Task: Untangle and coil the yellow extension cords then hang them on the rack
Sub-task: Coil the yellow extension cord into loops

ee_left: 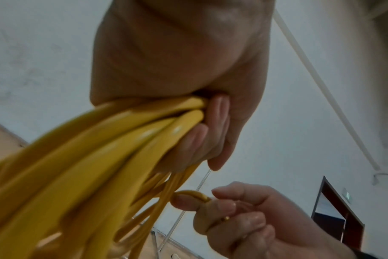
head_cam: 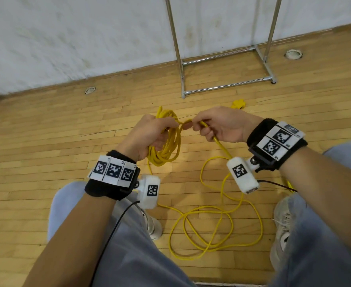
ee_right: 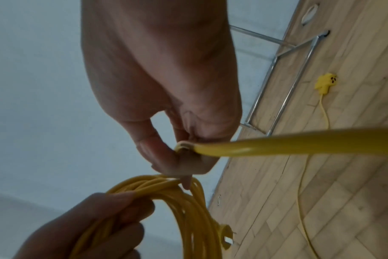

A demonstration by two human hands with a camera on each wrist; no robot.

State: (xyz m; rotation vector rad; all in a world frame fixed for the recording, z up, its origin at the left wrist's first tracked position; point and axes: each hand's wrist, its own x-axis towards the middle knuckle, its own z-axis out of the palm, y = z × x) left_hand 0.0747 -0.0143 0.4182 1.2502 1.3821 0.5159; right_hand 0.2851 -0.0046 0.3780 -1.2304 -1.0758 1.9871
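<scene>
Between my hands, supple cord: left hand [head_cam: 149,135] clenches the coil [head_cam: 168,146], right hand [head_cam: 216,125] pinches the slack strand [head_cam: 222,146]; best gathered near that pinch.

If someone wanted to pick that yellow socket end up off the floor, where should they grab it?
Probably by the narrow neck where the cord enters the yellow socket end, coming down from above. It lies flat on the wooden floor near the rack, apart from both hands, so only its top and sides are open to fingers.

Both wrists wore black bands [head_cam: 259,139] with black-and-white square markers, white camera pods [head_cam: 243,175], light blue trousers [head_cam: 129,255], and pale sneakers [head_cam: 282,228].
</scene>
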